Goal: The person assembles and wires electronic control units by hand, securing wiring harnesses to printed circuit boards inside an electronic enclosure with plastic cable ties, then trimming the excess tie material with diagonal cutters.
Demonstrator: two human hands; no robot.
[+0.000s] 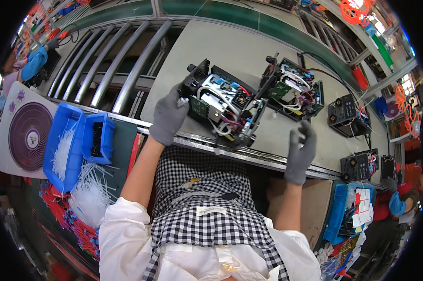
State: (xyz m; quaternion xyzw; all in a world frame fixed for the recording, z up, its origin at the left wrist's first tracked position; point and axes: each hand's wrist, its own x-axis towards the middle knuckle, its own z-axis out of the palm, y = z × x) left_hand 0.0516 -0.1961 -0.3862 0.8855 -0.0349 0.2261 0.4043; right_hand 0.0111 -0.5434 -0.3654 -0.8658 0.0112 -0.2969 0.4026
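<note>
My left hand [170,117], in a grey glove, is at the left end of an open electronic unit [225,105], next to its black end panel [195,79]. Its thumb and fingers are closed together, and a small white bit shows at their tips; what it is I cannot make out. The unit has a black frame, a green circuit board and white, red and purple wires. My right hand [301,154], gloved in grey too, hovers over the table's front edge, fingers apart and holding nothing. Beyond it stands a second, similar unit [298,86].
More black units [349,117] stand at the right, with cables behind. Metal rollers [127,65] run at the left. Blue bins [63,147] with white strips and black parts, a purple-and-white fan [31,136], and a blue crate [338,213] flank me. Other people work at both sides.
</note>
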